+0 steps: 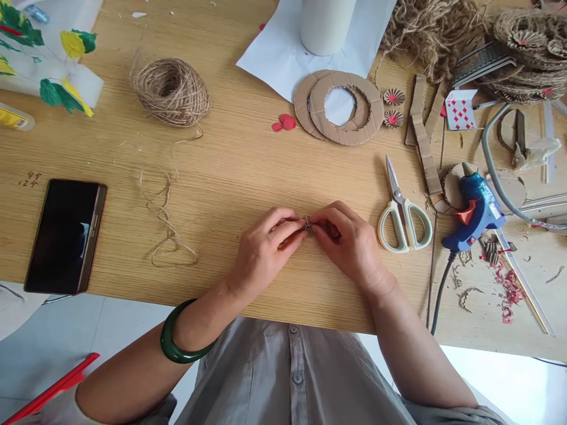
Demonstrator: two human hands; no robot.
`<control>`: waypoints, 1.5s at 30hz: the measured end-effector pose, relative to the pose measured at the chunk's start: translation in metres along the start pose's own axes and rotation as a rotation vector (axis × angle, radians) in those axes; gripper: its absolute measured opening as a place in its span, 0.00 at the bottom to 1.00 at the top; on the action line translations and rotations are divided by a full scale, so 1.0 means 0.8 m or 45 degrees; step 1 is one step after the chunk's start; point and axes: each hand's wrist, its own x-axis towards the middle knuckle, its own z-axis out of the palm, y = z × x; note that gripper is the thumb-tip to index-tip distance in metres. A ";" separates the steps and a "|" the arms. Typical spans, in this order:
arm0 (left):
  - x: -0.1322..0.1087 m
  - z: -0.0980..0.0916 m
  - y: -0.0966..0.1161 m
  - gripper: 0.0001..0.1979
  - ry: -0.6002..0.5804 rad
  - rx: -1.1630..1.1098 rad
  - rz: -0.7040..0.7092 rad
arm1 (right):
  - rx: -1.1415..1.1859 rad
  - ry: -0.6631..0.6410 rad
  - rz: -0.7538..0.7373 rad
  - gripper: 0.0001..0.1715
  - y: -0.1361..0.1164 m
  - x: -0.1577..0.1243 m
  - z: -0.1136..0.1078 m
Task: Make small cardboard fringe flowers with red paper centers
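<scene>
A small pleated cardboard rosette [308,225] is pinched between both hands just above the wooden table [248,165]. My left hand [268,245] grips its left side with thumb and fingertips. On its right side, my right hand [348,242] pinches it, fingers curled in. The fingertips cover most of the rosette. White-handled scissors [404,221] lie right of my right hand, points away from me. Farther back are two overlapping cardboard rings [376,112], red paper discs [287,123] and two finished-looking rosettes with red centres [393,119].
A twine ball [172,91] with loose strands and a phone [65,236] are at the left. To the right are a blue glue gun [473,212], cardboard strips [425,147], a playing card [460,110] and scraps. A white cylinder [326,26] stands on paper at the back.
</scene>
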 end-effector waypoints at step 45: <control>-0.005 0.008 -0.007 0.05 -0.002 0.029 0.006 | 0.153 0.910 1.109 0.13 0.115 -0.084 -0.181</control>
